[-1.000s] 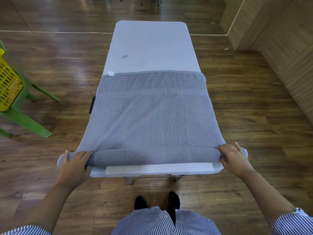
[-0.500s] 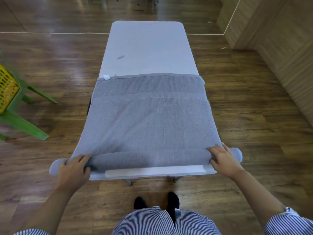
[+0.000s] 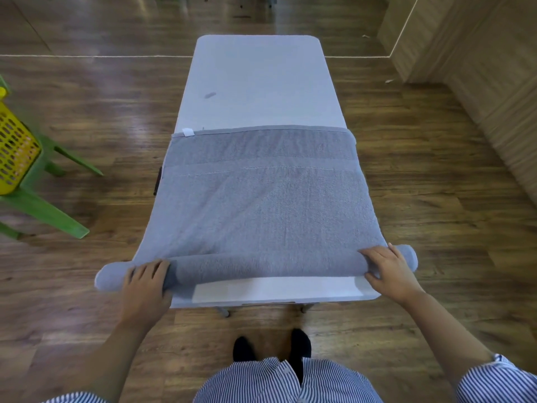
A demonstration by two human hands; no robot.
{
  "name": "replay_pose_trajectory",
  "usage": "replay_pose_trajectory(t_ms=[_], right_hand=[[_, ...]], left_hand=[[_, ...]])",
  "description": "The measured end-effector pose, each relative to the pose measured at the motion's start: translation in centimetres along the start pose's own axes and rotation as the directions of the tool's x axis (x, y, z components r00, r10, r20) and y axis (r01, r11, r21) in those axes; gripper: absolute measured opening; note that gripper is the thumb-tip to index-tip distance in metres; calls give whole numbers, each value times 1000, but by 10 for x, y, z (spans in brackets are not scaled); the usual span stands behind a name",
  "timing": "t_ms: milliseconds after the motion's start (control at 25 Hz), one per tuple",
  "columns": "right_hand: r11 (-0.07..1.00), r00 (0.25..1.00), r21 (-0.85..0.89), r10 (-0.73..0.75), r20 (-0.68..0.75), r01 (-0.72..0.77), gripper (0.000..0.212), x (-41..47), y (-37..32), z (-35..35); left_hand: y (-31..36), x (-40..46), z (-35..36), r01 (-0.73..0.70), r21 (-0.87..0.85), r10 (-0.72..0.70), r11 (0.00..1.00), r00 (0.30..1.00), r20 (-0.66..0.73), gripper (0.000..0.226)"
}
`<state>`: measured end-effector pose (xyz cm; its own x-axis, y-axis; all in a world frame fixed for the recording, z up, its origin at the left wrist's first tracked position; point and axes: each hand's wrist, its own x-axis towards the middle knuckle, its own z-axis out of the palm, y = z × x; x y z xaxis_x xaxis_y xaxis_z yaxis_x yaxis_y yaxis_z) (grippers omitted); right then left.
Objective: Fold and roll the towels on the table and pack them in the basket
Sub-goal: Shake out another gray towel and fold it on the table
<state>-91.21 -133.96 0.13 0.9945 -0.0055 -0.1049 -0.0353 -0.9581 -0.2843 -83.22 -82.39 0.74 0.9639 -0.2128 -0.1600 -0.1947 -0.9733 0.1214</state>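
A grey towel point(image 3: 261, 205) lies folded along the near half of the white table point(image 3: 261, 82). Its near end is rolled into a tube point(image 3: 261, 266) that runs across the table and sticks out past both side edges. My left hand point(image 3: 145, 282) rests on the left part of the roll, fingers curved over it. My right hand point(image 3: 388, 266) grips the right part, fingers over the top and thumb on the near side. A small white label point(image 3: 188, 132) shows at the towel's far left corner. The yellow basket point(image 3: 14, 146) stands at the far left.
The basket sits on a green plastic chair point(image 3: 43, 210) left of the table. Wooden floor surrounds the table, and a wood-panelled wall point(image 3: 479, 53) runs along the right. My feet point(image 3: 270, 344) stand just behind the table's near edge.
The roll has grown thicker and moved a little farther up the table. Both hands travelled with it.
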Motion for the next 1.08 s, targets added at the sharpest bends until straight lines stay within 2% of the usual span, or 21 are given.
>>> replay_pose_trajectory(t_ms=[200, 280, 360, 480, 560, 680, 800, 880, 1000, 1080], right_hand=[[994, 985, 79, 60, 164, -74, 46, 15, -5, -20], [997, 993, 68, 40, 108, -48, 50, 18, -7, -19], [998, 999, 58, 40, -36, -38, 46, 19, -8, -16], [997, 987, 31, 72, -146, -68, 39, 14, -8, -8], [996, 992, 54, 70, -101, -65, 44, 10, -7, -4], [998, 999, 39, 40, 11, -40, 59, 10, -4, -2], [989, 997, 133, 62, 37, -67, 44, 19, -8, -14], [981, 991, 167, 84, 109, -101, 37, 23, -11, -25], [985, 976, 97, 121, 181, -140, 39, 28, -11, -27], [993, 992, 35, 109, 67, -111, 42, 27, -11, -22]], left_hand=[[-4, 5, -5, -62, -45, 61, 997, 997, -43, 54], [-4, 9, -7, -62, -30, 60, 998, 996, -73, 54], [-2, 9, -8, -37, -18, 35, 999, 993, -114, 52], [9, 10, -13, 32, -151, -52, 988, 990, -133, 40], [11, 13, -11, 39, -230, -64, 972, 992, -106, 35], [5, 19, -6, -26, -199, 25, 980, 1000, -9, 49], [0, 21, -12, -37, -209, 42, 977, 999, 17, 44], [-2, 21, -19, -57, -221, 65, 974, 998, 25, 44], [-8, 24, -20, -125, -195, 121, 973, 992, -33, 52], [-7, 25, -19, -132, -129, 115, 983, 985, -131, 48]])
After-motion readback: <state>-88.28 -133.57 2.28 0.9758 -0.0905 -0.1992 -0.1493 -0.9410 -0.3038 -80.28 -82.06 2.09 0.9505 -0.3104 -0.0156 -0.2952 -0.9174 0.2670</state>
